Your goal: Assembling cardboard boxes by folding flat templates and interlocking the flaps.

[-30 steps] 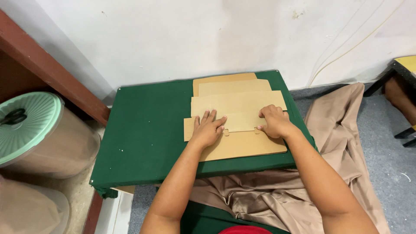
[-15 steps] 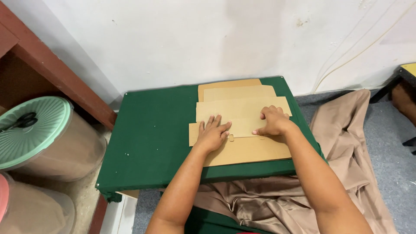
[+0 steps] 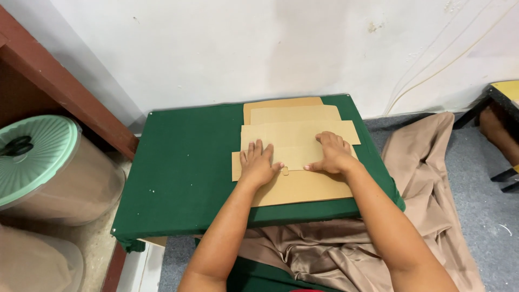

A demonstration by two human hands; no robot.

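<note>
A flat brown cardboard blank (image 3: 294,157) lies on the right half of the green-covered worktop (image 3: 184,173), its stepped panels running from the near edge up towards the white wall (image 3: 243,48). Both hands press down on its middle part. The left hand (image 3: 258,165) lies palm-down with the fingers spread and flat on the card, grip apart and clasping nothing. The right hand (image 3: 332,154) rests just beside it on the same panel, fingers curled a little and thumb pointing towards the left hand, also pressing rather than clasping (whether its fingertips tuck under a fold I cannot tell). Between the two hands a small notched tab shows in the card's edge.

Beyond the blank, the green cloth hangs over the near edge of the worktop. A tan satin cloth (image 3: 421,178) spills over the floor to the right and under the person's forearms. Well apart on the left stands a clear plastic bin with a pale green lid (image 3: 32,157), next to a reddish-brown wooden frame (image 3: 65,92). At the far right a dark-legged piece of furniture with a yellow top (image 3: 505,92) stands on the grey floor.
</note>
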